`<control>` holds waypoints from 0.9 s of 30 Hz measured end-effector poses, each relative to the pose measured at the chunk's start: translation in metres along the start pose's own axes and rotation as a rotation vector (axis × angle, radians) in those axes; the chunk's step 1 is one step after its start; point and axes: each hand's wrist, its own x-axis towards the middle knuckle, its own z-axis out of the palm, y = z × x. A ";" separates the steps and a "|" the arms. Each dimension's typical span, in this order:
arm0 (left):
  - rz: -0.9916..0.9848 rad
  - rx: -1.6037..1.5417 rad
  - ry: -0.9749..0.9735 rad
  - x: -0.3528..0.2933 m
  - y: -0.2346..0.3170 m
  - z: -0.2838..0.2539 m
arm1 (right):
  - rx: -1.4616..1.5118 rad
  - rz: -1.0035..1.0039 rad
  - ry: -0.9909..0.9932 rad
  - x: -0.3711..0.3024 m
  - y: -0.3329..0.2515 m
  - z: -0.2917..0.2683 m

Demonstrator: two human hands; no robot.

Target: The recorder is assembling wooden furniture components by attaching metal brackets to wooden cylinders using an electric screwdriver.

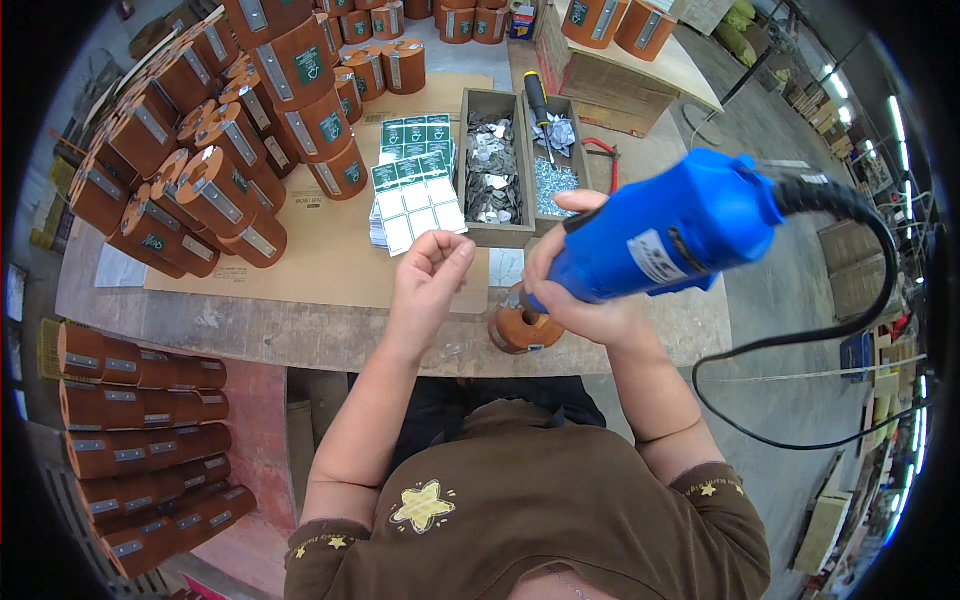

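Observation:
My right hand point(585, 300) is closed round the front of a blue corded power tool point(660, 235). Its nose points down and left at a brown ring-shaped cylinder point(528, 338) on the near edge of the table; the tip is hard to make out. My left hand point(432, 280) is raised left of that cylinder, fingers curled with thumb and forefinger together. Anything in that pinch is too small or hidden to name. Just beyond the left hand lies a stack of green and white sticker sheets point(418, 200), the top one partly peeled.
A divided wooden box holds metal plates point(493, 170) and screws point(555, 185), with a yellow-and-black screwdriver point(537, 100) in it. Red-handled pliers point(602, 150) lie beside it. Brown cylinders point(215, 190) are piled on the left; more rows point(145, 410) lie below. A black cable point(885, 270) loops at right.

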 end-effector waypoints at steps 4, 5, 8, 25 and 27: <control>0.347 0.033 -0.262 0.003 0.043 0.021 | 0.146 0.009 0.059 0.001 0.004 0.015; 0.420 0.115 -0.345 0.003 0.052 0.025 | 0.150 0.006 0.056 0.001 0.004 0.016; 0.510 0.277 -0.433 -0.002 0.072 0.050 | 0.080 0.251 0.170 -0.002 0.004 0.017; 0.445 0.106 -0.419 0.008 0.048 0.055 | 0.418 -0.003 0.121 0.001 0.019 0.003; 0.473 0.101 -0.399 0.012 0.018 0.032 | 0.190 0.103 0.244 -0.005 0.017 0.012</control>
